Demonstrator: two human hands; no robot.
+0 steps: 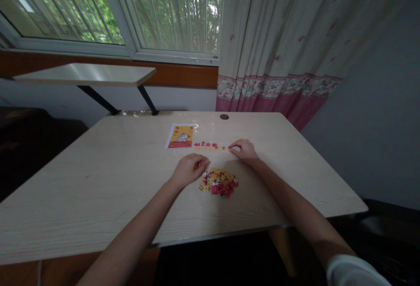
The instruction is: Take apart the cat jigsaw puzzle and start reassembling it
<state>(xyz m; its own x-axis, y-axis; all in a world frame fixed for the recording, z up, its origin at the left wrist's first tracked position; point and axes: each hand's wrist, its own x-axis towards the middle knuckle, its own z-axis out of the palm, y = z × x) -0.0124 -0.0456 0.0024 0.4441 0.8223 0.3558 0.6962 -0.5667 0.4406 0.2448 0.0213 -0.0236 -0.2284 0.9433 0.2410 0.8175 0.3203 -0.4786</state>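
A loose pile of jigsaw puzzle pieces (pixel 220 182), yellow, red and white, lies on the table in front of me. My left hand (pixel 189 170) hovers at the pile's upper left edge, fingers curled together; whether anything sits between them is hidden. Beyond the pile, a row of yellow pieces (pixel 210 148) runs left to right, with several red pieces (pixel 205 144) just behind it. At the right end of that row, my right hand (pixel 245 150) pinches a small puzzle piece (pixel 229 148) at the tabletop. Left of the rows lies a picture sheet (pixel 181 137) showing a white animal on yellow and red.
The pale wooden table (pixel 98 172) has a round brown cable hole (pixel 224 116) near its back edge. A raised shelf (pixel 88 74) on black legs stands at the back left. Behind are a window (pixel 173 10) and a long curtain (pixel 278 36).
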